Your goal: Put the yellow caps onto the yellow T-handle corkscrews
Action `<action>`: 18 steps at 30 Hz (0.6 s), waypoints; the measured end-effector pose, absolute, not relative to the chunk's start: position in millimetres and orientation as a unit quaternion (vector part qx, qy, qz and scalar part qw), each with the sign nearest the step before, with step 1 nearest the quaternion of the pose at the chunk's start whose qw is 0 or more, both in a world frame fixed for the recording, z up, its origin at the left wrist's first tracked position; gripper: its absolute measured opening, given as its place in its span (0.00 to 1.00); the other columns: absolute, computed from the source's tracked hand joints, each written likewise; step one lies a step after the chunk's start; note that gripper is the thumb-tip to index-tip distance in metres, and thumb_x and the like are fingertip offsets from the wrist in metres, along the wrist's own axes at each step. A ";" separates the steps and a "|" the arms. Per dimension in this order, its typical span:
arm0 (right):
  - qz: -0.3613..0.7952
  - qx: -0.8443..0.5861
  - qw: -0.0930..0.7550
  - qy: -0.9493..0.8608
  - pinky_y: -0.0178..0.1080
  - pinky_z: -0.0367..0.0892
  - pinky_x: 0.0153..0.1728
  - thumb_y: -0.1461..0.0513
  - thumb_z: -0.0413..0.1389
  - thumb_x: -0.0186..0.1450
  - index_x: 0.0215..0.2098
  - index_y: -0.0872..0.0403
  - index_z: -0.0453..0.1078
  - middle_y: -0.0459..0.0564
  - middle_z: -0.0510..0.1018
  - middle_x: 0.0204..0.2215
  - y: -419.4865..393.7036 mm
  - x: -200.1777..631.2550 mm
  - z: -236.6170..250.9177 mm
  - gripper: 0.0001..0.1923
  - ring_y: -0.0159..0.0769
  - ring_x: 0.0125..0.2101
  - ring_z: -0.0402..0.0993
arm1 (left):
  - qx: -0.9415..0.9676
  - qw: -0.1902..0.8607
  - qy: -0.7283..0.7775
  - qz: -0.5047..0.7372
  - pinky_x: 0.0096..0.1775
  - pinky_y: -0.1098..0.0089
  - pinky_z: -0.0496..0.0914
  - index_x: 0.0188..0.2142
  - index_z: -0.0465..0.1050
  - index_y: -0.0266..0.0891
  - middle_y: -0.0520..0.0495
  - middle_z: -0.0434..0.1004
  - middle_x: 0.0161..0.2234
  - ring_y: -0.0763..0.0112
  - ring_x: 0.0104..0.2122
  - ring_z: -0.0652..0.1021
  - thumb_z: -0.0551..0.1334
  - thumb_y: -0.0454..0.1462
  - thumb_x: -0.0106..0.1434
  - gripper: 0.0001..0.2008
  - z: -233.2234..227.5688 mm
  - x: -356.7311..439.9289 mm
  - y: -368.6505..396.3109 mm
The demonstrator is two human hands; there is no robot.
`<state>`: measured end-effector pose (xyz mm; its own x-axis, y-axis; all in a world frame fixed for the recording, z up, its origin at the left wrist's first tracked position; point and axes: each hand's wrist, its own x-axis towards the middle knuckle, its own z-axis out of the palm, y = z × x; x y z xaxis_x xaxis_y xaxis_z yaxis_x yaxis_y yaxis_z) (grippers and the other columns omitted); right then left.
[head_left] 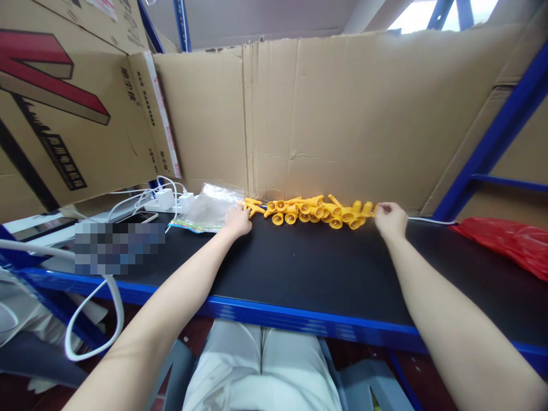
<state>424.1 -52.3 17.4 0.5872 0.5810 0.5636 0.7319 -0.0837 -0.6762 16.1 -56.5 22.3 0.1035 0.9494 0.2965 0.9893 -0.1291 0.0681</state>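
2 bare forearms reach from the near edge across the black shelf top [308,268], with the person's pale trousers showing below the blue rim; farther out, the left hand [238,221] rests loosely curled, fingertips touching the left end of the row of yellow plastic pieces [314,210]; the right hand [390,219] pinches the row's right end between thumb and fingers (what exactly sits in that pinch is too small to tell). The pieces lie gathered in 1 rough line just in front of the cardboard wall [342,114], so the gathering looks largely done, while nothing appears bagged or sorted. Left of the row lies a clear plastic bag [209,211], beyond it white chargers [173,200] with cables; a red bag [509,242] sits at the far right.
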 end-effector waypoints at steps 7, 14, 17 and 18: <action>-0.044 -0.797 0.445 -0.406 0.38 0.63 0.40 0.66 0.52 0.57 0.38 0.55 0.74 0.57 0.78 0.39 -55.9 440.8 -4.0 0.13 0.42 0.39 0.72 | -0.753 0.044 -0.654 -0.065 0.53 0.46 0.59 0.56 0.61 0.39 0.36 0.57 0.60 0.51 0.57 0.61 0.50 0.41 0.63 0.23 16.2 18.8 -52.1; -0.037 -0.788 0.450 -0.419 0.39 0.63 0.41 0.67 0.52 0.57 0.37 0.56 0.74 0.58 0.78 0.38 -53.3 443.2 -5.1 0.12 0.42 0.39 0.72 | -0.770 0.035 -0.634 -0.056 0.52 0.45 0.60 0.48 0.71 0.41 0.38 0.65 0.55 0.52 0.56 0.63 0.47 0.35 0.64 0.18 9.7 21.5 -45.7; -0.039 -0.783 0.450 -0.429 0.40 0.64 0.42 0.67 0.52 0.56 0.37 0.56 0.74 0.57 0.78 0.37 -50.5 443.1 -5.9 0.12 0.43 0.39 0.72 | -0.762 0.068 -0.636 -0.098 0.50 0.49 0.63 0.46 0.71 0.39 0.36 0.66 0.53 0.51 0.55 0.64 0.51 0.34 0.61 0.16 9.1 21.9 -44.2; -0.041 -0.781 0.448 -0.433 0.41 0.64 0.42 0.67 0.52 0.56 0.37 0.56 0.74 0.56 0.78 0.37 -49.5 443.3 -6.2 0.12 0.43 0.39 0.72 | -0.759 0.079 -0.634 -0.122 0.49 0.50 0.64 0.45 0.72 0.39 0.36 0.66 0.53 0.51 0.54 0.65 0.51 0.33 0.61 0.15 9.7 21.8 -44.1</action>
